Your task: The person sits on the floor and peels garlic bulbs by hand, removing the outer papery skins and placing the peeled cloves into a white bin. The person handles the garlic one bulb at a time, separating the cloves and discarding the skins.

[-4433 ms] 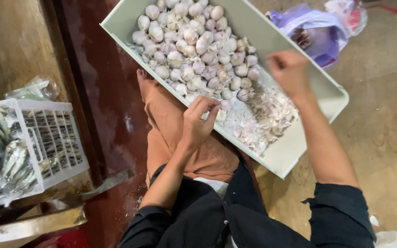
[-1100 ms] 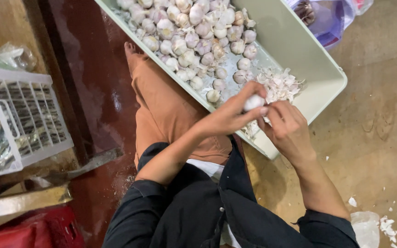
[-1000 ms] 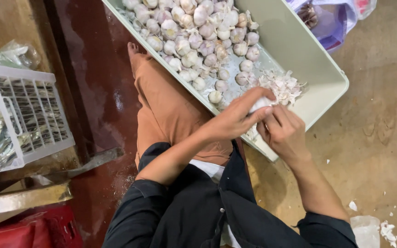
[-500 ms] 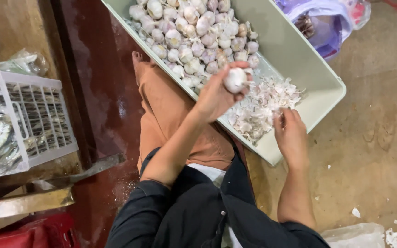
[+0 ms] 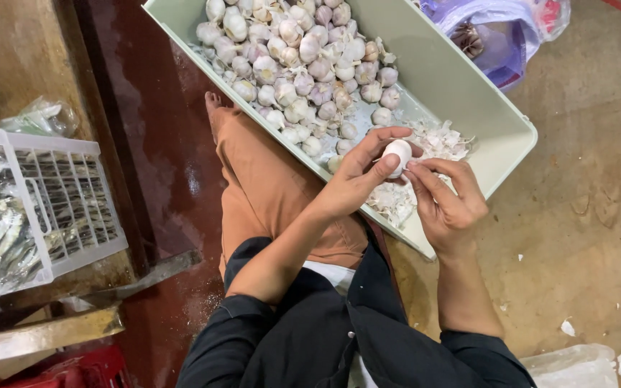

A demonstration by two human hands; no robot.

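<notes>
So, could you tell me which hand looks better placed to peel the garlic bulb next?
Probably the right hand. The left hand grips the bulb between thumb and fingers, while the right's fingertips touch its side, free to pull skin over the tray.

Dark navy long-sleeved top (image 5: 325,345), sleeves pushed up forearms; white garment beneath; rust-orange trousers (image 5: 267,187); bare foot (image 5: 213,104).
</notes>
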